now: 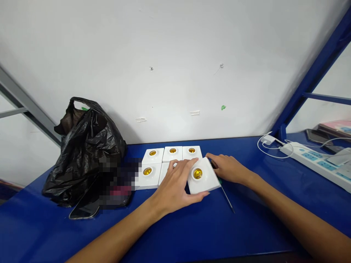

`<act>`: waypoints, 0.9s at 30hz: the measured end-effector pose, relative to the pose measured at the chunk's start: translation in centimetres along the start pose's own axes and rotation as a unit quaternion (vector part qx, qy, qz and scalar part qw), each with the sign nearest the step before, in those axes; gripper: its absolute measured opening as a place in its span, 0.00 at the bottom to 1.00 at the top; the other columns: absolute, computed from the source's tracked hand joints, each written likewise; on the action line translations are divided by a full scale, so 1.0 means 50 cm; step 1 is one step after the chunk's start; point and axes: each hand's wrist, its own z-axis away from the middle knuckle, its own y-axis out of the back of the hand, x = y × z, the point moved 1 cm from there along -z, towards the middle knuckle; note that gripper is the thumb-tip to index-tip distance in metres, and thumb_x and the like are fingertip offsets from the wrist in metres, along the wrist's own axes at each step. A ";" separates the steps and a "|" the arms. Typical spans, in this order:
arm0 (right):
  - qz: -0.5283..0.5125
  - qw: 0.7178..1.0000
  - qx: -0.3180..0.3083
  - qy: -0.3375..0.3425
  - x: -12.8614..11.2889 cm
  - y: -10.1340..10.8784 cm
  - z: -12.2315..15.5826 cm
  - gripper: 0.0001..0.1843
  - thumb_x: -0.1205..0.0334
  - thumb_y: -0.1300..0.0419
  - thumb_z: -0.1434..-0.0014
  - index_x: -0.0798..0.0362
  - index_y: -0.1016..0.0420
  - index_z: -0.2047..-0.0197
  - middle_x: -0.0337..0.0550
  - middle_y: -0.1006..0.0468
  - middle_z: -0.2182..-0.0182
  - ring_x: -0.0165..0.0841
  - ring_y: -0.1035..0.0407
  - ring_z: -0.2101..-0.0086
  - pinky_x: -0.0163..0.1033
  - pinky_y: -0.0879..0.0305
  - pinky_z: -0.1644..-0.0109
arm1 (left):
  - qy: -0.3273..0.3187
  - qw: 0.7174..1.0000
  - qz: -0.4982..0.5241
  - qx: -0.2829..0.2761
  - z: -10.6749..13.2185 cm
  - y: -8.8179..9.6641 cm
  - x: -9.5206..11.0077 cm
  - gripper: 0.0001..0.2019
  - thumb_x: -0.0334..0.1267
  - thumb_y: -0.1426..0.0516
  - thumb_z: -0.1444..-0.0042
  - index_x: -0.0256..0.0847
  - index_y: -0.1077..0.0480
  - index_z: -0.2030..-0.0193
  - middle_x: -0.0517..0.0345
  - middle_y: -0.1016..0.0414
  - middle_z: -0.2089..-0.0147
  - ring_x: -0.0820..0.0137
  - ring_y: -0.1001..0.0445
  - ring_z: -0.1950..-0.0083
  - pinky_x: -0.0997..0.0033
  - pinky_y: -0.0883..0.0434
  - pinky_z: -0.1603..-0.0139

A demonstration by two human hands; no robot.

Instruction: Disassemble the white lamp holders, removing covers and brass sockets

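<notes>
My left hand [178, 186] is closed on a white square lamp holder [204, 184] with a brass screw socket. Its thumb lies along the near edge and the fingers along the left side. The lamp holder sits turned at an angle. Just to its right, my right hand [227, 167] has its fingers curled over the dark and green handle of a screwdriver [227, 198], whose thin shaft points toward me. Several matching lamp holders [155, 156] stand in two rows behind and to the left, one partly hidden by my left hand.
A black plastic bag [90, 153] stands at the left of the blue table [175, 233], with a phone [86, 204] in front of it. A white power strip [315, 160] with cables lies on the right. A white wall [178, 84] rises behind.
</notes>
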 end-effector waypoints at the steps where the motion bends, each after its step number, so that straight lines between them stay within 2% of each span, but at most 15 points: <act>1: -0.002 1.000 0.000 0.001 -0.001 0.001 0.000 0.11 0.53 0.44 0.32 0.46 0.27 0.50 0.44 0.17 0.63 0.42 0.23 0.62 0.38 0.49 0.66 | 0.026 1.000 0.011 -0.002 0.001 0.000 -0.001 0.45 0.53 0.31 0.43 0.45 0.48 0.26 0.45 0.30 0.35 0.47 0.33 0.37 0.40 0.37 0.34; 4: -0.009 1.000 0.003 0.002 -0.004 0.002 0.001 0.10 0.53 0.43 0.32 0.47 0.27 0.52 0.43 0.18 0.66 0.41 0.25 0.65 0.38 0.51 0.67 | 0.080 0.995 0.052 -0.008 0.004 -0.002 -0.007 0.42 0.53 0.34 0.41 0.45 0.48 0.26 0.45 0.31 0.34 0.47 0.35 0.37 0.41 0.32 0.37; 8: -0.030 0.999 0.011 0.005 -0.005 0.000 0.000 0.09 0.54 0.42 0.33 0.48 0.27 0.54 0.42 0.21 0.68 0.39 0.28 0.67 0.39 0.53 0.67 | 0.094 0.992 0.085 -0.022 0.007 -0.006 -0.013 0.40 0.55 0.38 0.37 0.45 0.49 0.26 0.44 0.34 0.32 0.46 0.37 0.35 0.39 0.33 0.36; 14: -0.129 0.991 0.004 0.029 0.018 -0.002 -0.010 0.07 0.54 0.40 0.35 0.48 0.24 0.58 0.37 0.27 0.74 0.33 0.35 0.73 0.38 0.50 0.68 | 0.073 0.993 0.082 -0.038 0.007 -0.005 -0.008 0.40 0.54 0.37 0.38 0.46 0.49 0.26 0.45 0.35 0.31 0.45 0.38 0.33 0.38 0.33 0.35; 17: -0.216 0.975 0.000 0.048 0.035 0.010 -0.016 0.13 0.49 0.42 0.33 0.49 0.23 0.56 0.35 0.31 0.75 0.31 0.38 0.73 0.37 0.44 0.69 | 0.065 0.996 0.054 -0.042 0.006 -0.001 0.001 0.37 0.54 0.38 0.36 0.46 0.48 0.26 0.45 0.32 0.34 0.45 0.36 0.36 0.38 0.33 0.36; 22: -0.319 0.946 0.036 0.035 0.038 0.032 -0.019 0.23 0.40 0.46 0.32 0.52 0.24 0.52 0.35 0.33 0.74 0.30 0.37 0.74 0.37 0.38 0.71 | 0.042 0.999 0.005 -0.032 0.003 -0.007 0.006 0.39 0.57 0.38 0.37 0.44 0.46 0.26 0.43 0.31 0.34 0.45 0.35 0.36 0.36 0.36 0.34; 27: -0.345 0.935 0.075 0.034 0.029 0.000 -0.028 0.24 0.39 0.43 0.34 0.52 0.24 0.55 0.35 0.33 0.75 0.31 0.36 0.74 0.37 0.38 0.71 | -0.022 0.996 -0.062 -0.063 0.005 -0.019 0.008 0.42 0.60 0.39 0.36 0.39 0.47 0.25 0.39 0.31 0.35 0.47 0.32 0.34 0.33 0.47 0.28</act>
